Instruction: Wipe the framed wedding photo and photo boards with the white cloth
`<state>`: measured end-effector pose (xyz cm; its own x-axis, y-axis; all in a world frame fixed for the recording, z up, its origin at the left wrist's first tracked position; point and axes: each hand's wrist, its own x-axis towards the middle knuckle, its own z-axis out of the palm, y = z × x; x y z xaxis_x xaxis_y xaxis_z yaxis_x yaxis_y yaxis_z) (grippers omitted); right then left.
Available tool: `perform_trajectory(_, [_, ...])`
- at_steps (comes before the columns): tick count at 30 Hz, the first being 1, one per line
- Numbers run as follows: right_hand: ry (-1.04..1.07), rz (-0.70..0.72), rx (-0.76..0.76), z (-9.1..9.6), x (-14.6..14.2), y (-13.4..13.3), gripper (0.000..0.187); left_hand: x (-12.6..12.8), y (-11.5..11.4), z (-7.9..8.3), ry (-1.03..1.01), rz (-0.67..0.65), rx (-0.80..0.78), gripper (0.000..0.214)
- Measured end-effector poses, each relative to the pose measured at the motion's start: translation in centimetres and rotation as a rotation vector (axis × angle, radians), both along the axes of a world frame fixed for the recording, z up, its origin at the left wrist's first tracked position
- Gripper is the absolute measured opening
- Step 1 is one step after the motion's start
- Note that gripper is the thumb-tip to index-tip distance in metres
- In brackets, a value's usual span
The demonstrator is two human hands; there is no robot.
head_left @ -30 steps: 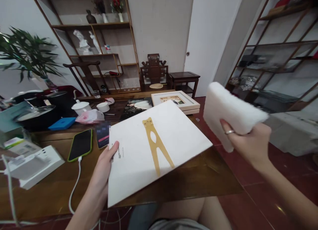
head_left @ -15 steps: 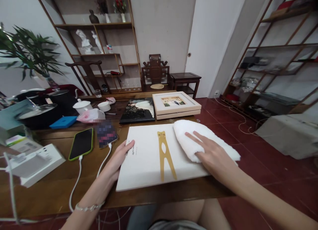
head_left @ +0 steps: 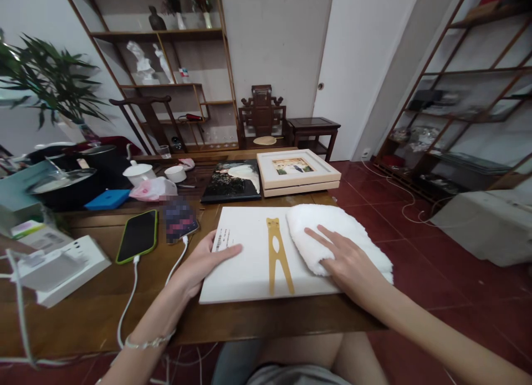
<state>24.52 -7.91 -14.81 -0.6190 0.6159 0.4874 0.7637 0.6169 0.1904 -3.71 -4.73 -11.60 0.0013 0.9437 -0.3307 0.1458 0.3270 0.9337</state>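
Note:
A white-backed picture frame (head_left: pixel 245 271) lies face down at the table's front edge, with a barcode label on its left side. A gold, two-legged metal stand (head_left: pixel 276 252) is fixed flat to its back. My left hand (head_left: pixel 208 260) grips the left edge, thumb on top and fingers mostly hidden beneath. On the frame's right part sits a folded white towel (head_left: pixel 353 230), hanging past the right edge. My right hand (head_left: pixel 343 257) presses on this towel, two fingers stretched over it and the others tucked into its fold.
Behind are a dark photo panel (head_left: pixel 228 183) and two stacked pale wooden frames (head_left: pixel 274 177). To the left lie a green-cased phone (head_left: pixel 138 236), a second phone (head_left: pixel 177 221) and a white power strip (head_left: pixel 72 268), with charging cables. Pots and a white teapot (head_left: pixel 137 172) stand farther back.
My left thumb reaches farther over the frame's back, and the barcode shows more. The frame is turned slightly. The towel and my right hand have shifted a little left.

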Motion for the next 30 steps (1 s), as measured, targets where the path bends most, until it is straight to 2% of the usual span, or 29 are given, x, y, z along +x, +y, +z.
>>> perform_trajectory(2, [0.004,0.002,0.002,0.0,0.0,0.1,0.022,0.1,-0.3,0.4,0.207,-0.002,0.123,0.071])
perform_trajectory(5, [0.029,0.01,0.022,-0.3,0.0,0.4,0.023,0.1,-0.3,0.5,0.531,-0.031,0.298,0.076])
perform_trajectory(8, [0.05,0.011,0.038,-0.5,0.0,0.7,0.024,0.0,-0.1,-0.3,0.782,-0.055,0.376,0.077])
perform_trajectory(10, [0.05,0.008,0.033,-0.5,0.0,1.1,0.024,0.0,0.0,-1.1,0.862,-0.045,0.396,0.075])
perform_trajectory(15, [0.03,0.003,0.001,-0.4,0.0,1.5,0.024,0.4,-0.5,-2.2,0.851,-0.018,0.454,0.065])
perform_trajectory(19, [0.04,0.008,-0.004,-0.7,0.1,1.6,0.025,0.7,-1.0,-2.7,1.003,-0.099,0.444,0.058])
perform_trajectory(22, [0.037,0.014,-0.008,-0.7,0.1,1.5,0.024,0.6,-1.3,-3.4,1.043,-0.134,0.476,0.057])
perform_trajectory(27, [-0.025,0.007,-0.046,-0.1,0.1,1.7,0.021,0.0,-1.2,-4.8,0.913,-0.241,0.716,0.05])
perform_trajectory(30, [-0.045,0.008,-0.063,0.2,0.0,2.5,0.022,-0.2,-1.0,-4.9,0.816,-0.328,0.741,0.044])
